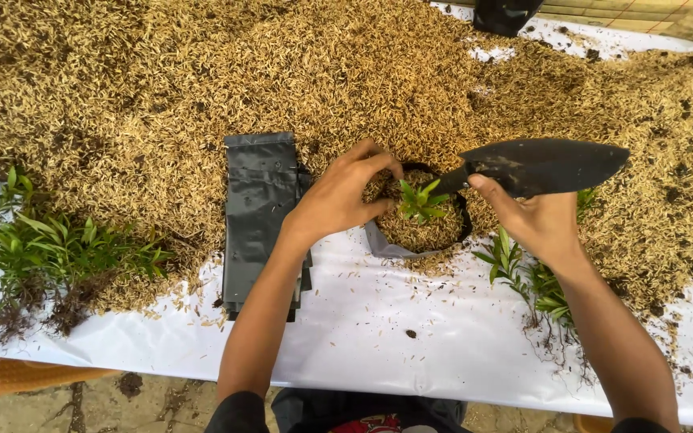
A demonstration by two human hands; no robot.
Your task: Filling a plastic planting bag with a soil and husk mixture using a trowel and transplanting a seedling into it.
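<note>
White sheet nearest; seedling is steadied in the husk-filled black bag by left hand, fingers curled round it, while trowel is clamped in right hand; stem best kept upright.

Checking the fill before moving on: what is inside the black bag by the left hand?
The black bag holds rice husks nearly to its rim, with a small green seedling standing in the middle. Its roots, and anything beneath the husks, are covered.

2 hands, 1 trowel, 1 filled bag, 2 seedling piles
</note>
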